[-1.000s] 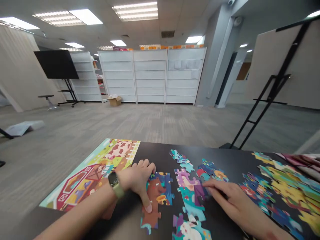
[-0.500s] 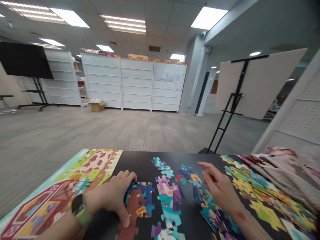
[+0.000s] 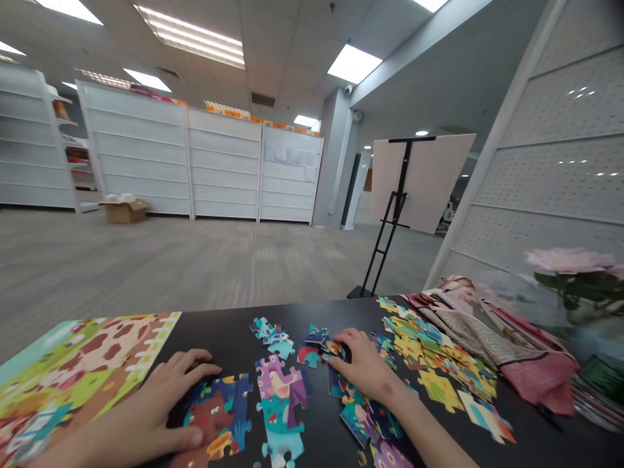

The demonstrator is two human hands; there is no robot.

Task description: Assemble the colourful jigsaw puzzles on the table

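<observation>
I have the bear puzzle section (image 3: 221, 416), several pieces joined, lying flat on the counter (image 3: 217, 335) near its left part, its lower end cut off by my frame. My left hand (image 3: 163, 403) spreads loosely beside it, grasping nothing: the thumb lies over the bear's edge and the fingers stretch past its upper left corner. Just to the right of the bear, with a gap between, runs a taller joined strip with a purple dragon (image 3: 283, 396).

My right hand (image 3: 363, 364) reaches over a small blue cluster (image 3: 312, 344), index finger and thumb bent toward its pieces; the fingertips are small and blurred from here, so I can't make out whether they pinch one or merely touch it. Beneath and below that hand spreads a heap of dark blue pieces (image 3: 355, 416), some overlapping. Above the dragon strip sits a teal cluster (image 3: 273, 337).

Farther right I see a pile of yellow pieces (image 3: 429, 351), with a pink cloth (image 3: 541, 377) beside it and a pale pink flower (image 3: 572, 260) beyond. On the far left lies a farm picture (image 3: 97, 364), partly behind the left hand. Across the floor stand an easel with a board (image 3: 429, 182) and white shelving (image 3: 224, 162).
</observation>
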